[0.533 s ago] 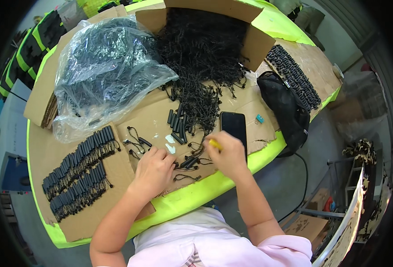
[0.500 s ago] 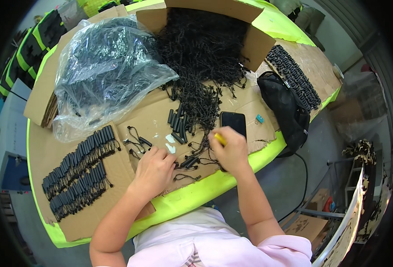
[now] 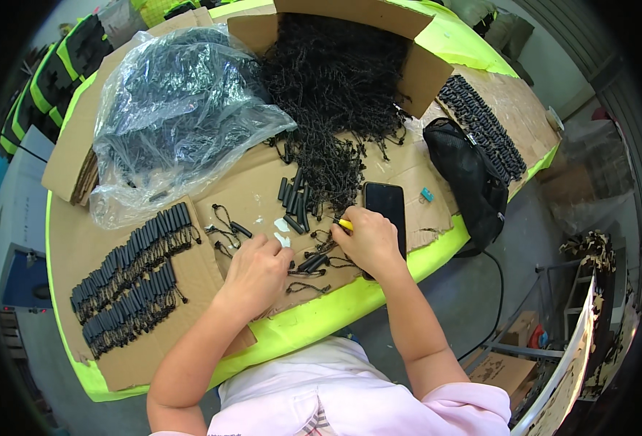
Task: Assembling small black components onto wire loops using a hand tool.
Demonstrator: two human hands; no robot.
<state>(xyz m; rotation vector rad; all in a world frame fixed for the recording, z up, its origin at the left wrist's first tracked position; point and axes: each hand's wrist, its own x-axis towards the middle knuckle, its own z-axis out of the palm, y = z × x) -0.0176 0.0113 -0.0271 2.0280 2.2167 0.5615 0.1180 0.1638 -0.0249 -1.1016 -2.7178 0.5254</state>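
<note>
My left hand (image 3: 256, 270) is closed near the front of the cardboard, its fingertips pressed together. A small dark bit shows at the fingertips, but what they hold is hidden. My right hand (image 3: 373, 241) grips a small yellow-handled tool (image 3: 346, 224), its thin dark tip pointing left. Between the hands lie black cord loops with black tubes (image 3: 312, 263) and a loose cord loop (image 3: 306, 288). Just beyond are a small pile of loose black tubes (image 3: 292, 200) and white scraps (image 3: 282, 225). Left of my left hand are a few more tube-and-cord pieces (image 3: 226, 231).
Two rows of tubes with cords (image 3: 138, 247) lie at left. Behind stand a clear plastic bag (image 3: 176, 123) and a cardboard box (image 3: 426, 76) spilling black cords (image 3: 328, 156). A phone (image 3: 385, 203), a teal clip (image 3: 426, 194) and a black mesh bag (image 3: 466, 182) lie at right.
My right hand has shifted slightly left and down, and the yellow tool now points left toward my left hand. My left hand stays nearly in place, its fingertips a little closer together.
</note>
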